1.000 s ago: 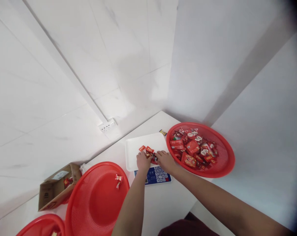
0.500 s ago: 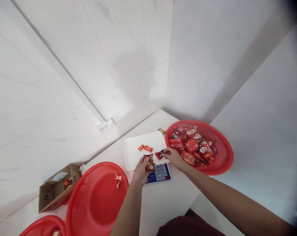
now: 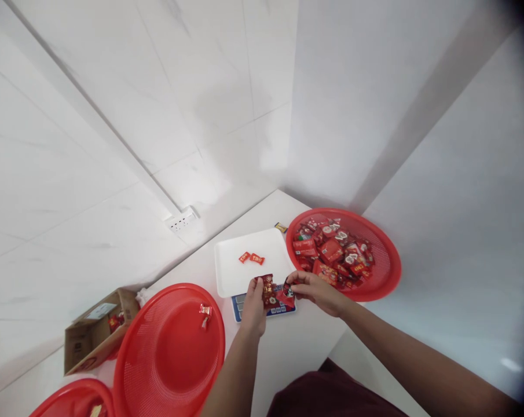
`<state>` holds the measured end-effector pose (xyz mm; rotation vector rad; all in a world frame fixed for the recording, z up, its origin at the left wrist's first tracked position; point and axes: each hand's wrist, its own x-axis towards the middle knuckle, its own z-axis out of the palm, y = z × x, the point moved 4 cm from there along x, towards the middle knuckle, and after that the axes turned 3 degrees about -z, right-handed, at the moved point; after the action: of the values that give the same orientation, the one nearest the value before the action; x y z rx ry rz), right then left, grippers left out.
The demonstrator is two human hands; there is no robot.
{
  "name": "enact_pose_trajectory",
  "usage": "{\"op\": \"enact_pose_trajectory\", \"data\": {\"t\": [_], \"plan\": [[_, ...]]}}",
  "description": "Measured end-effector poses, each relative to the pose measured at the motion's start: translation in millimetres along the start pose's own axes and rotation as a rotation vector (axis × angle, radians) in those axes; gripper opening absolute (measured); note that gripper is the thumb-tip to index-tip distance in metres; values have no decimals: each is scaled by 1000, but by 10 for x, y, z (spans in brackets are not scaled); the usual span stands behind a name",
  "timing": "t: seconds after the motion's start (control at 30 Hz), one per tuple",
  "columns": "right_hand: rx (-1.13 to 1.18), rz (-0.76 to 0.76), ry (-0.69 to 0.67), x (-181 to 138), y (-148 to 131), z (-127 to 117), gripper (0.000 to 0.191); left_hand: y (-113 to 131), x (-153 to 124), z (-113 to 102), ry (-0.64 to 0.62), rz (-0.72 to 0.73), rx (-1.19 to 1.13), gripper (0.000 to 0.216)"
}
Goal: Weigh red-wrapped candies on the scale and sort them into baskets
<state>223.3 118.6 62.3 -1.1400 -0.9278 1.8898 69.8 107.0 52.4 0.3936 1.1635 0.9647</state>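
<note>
My left hand [image 3: 255, 306] grips a dark red candy packet [image 3: 268, 291] over the blue keypad of a scale [image 3: 239, 310]. Close on its right, my right hand [image 3: 316, 289] pinches a smaller red and black wrapped candy [image 3: 287, 295] by its upper end. The two wrappers meet or overlap; whether they touch I cannot tell. Behind the hands, the white tray [image 3: 229, 272] on the scale carries two small orange-red candies [image 3: 252, 258]. To the right stands a red basket [image 3: 389, 272] holding a heap of red candy packets [image 3: 331, 251].
A large red basket [image 3: 179, 347] on the left has a couple of small candies [image 3: 205, 315] in it. Beside it are a cardboard box [image 3: 85, 344] and another red basket [image 3: 70, 399]. A yellow and dark wrapper [image 3: 281, 227] lies behind the tray. Walls enclose the table corner.
My right hand has brought its candy down and toward the packet in my left hand. The left hand has shifted slightly right. The whole view has moved a little.
</note>
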Motion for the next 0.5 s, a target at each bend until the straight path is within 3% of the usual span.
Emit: {"op": "enact_pose_trajectory", "data": {"t": [0.17, 0.3, 0.4, 0.5], "plan": [[-68, -7, -13, -50, -2, 23, 34, -80, -41, 106, -75, -49, -47, 40], [-224, -31, 36, -87, 3, 18, 46, -77, -99, 193, -148, -12, 64, 38], [-380, -83, 92, -92, -32, 2, 35, -58, -147, 236, -168, 70, 199, 33], [-366, -79, 159, -85, -44, -31, 34, -84, -163, 228, -141, 71, 220, 31]]}}
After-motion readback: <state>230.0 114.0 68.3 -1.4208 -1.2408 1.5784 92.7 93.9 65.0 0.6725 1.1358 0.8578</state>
